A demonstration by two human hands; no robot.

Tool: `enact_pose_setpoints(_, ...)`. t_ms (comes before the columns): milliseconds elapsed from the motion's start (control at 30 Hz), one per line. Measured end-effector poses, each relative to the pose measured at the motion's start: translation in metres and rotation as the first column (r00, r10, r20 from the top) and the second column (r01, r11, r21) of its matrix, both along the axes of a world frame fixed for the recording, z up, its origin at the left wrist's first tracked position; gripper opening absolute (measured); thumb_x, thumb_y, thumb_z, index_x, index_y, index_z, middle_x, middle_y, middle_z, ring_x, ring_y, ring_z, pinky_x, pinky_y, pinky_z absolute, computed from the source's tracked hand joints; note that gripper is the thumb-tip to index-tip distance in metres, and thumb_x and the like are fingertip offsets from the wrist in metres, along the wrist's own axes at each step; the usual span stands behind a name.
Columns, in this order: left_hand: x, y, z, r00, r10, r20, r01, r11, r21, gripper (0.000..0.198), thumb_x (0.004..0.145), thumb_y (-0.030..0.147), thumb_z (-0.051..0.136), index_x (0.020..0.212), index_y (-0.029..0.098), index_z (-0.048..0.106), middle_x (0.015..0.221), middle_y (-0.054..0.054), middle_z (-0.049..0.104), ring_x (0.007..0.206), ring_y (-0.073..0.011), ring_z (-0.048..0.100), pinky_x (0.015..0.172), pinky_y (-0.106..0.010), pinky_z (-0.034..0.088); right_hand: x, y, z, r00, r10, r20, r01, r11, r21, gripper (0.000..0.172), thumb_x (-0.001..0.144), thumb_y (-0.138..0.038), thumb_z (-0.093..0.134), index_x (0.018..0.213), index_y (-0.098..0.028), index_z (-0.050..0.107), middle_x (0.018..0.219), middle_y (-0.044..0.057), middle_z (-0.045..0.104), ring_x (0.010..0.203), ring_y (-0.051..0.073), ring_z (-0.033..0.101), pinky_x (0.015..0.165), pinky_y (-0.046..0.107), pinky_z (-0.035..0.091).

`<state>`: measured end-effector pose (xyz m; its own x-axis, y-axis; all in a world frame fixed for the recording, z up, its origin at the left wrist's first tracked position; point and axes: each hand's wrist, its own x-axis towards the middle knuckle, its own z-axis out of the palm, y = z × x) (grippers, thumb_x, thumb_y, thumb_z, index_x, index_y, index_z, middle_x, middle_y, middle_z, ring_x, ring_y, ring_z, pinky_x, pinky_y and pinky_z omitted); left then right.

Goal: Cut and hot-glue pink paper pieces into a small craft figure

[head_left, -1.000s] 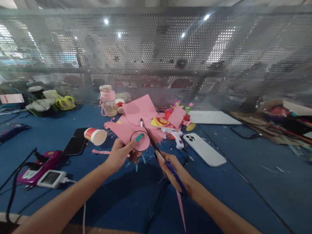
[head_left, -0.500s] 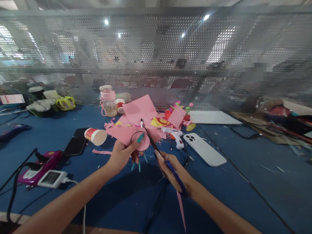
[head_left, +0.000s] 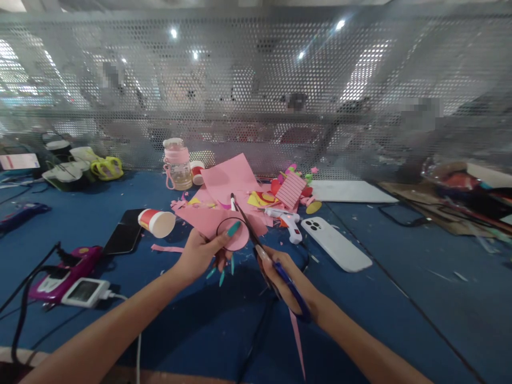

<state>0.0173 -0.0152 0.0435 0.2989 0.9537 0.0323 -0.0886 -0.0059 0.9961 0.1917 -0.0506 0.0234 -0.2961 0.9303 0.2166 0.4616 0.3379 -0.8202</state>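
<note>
Between thumb and fingers, my left hand point(head_left: 208, 253) pinches pink paper point(head_left: 202, 220) marked with a dark circle outline. The thumb lies over the circle, and the other fingertips show beneath it. My right hand point(head_left: 286, 274) is closed round the blue handles of the scissors point(head_left: 253, 233). Their dark blades point up and away, beside the right edge of the circle. A narrow pink strip point(head_left: 296, 341) hangs below my right hand. Behind the hands lie a larger pink sheet point(head_left: 230, 178) and a striped pink piece point(head_left: 291, 190) among colourful scraps.
A white glue gun point(head_left: 288, 224) and a white phone point(head_left: 336, 244) lie right of the hands. To the left are a paper cup point(head_left: 157, 223), a black phone point(head_left: 123, 234) and a purple power strip point(head_left: 72, 274) with cables. A bottle point(head_left: 178, 168) stands near the mesh partition point(head_left: 248, 96).
The pink paper and its circle have tilted slightly in my left hand and shifted a little right. My left fingertips below it have moved left, and the scissor blades have shifted slightly.
</note>
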Motion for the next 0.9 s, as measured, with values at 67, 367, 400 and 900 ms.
enact_pose_setpoints(67,0.0,0.0,0.001,1.0,0.003,0.006,-0.003,1.0,-0.006,0.04,0.061,0.048,0.065,0.052,0.011,0.052,0.039,0.001,0.054,0.025,-0.005,0.044,0.026,-0.015,0.028,0.0,0.0,-0.001,1.0,0.003,0.02,-0.003,1.0,0.015,0.038,0.086,-0.046,0.029,0.062,-0.019,0.041,0.054,-0.003,0.041,0.047,0.009,0.042,0.047,0.022,0.031)
enact_pose_setpoints(367,-0.002,0.002,0.002,1.0,-0.008,0.011,0.009,1.0,-0.022,0.037,0.061,0.044,0.066,0.051,0.011,0.053,0.037,0.001,0.053,0.025,-0.0049,0.044,0.025,-0.014,0.029,-0.001,-0.001,0.003,0.999,-0.013,0.041,0.015,0.999,-0.03,0.041,0.086,-0.052,0.025,0.06,-0.021,0.034,0.052,-0.004,0.035,0.047,0.01,0.039,0.048,0.023,0.03)
enact_pose_setpoints(400,-0.002,0.002,0.003,1.0,-0.012,0.019,0.013,1.0,-0.027,0.037,0.061,0.044,0.066,0.051,0.011,0.053,0.037,0.001,0.053,0.024,-0.005,0.044,0.025,-0.014,0.03,0.0,0.0,0.002,0.999,-0.008,0.042,0.009,1.0,-0.03,0.041,0.086,-0.052,0.026,0.06,-0.021,0.034,0.052,-0.005,0.035,0.047,0.01,0.038,0.047,0.023,0.029)
enact_pose_setpoints(900,-0.004,0.004,0.012,0.998,-0.056,-0.025,0.054,0.997,-0.046,0.04,0.055,0.046,0.069,0.046,0.013,0.049,0.032,0.003,0.049,0.021,-0.0033,0.04,0.023,-0.012,0.028,0.001,0.001,-0.001,0.998,-0.022,-0.061,0.015,0.992,-0.124,0.044,0.081,-0.056,0.034,0.06,-0.019,0.045,0.053,-0.003,0.042,0.046,0.01,0.042,0.047,0.022,0.034)
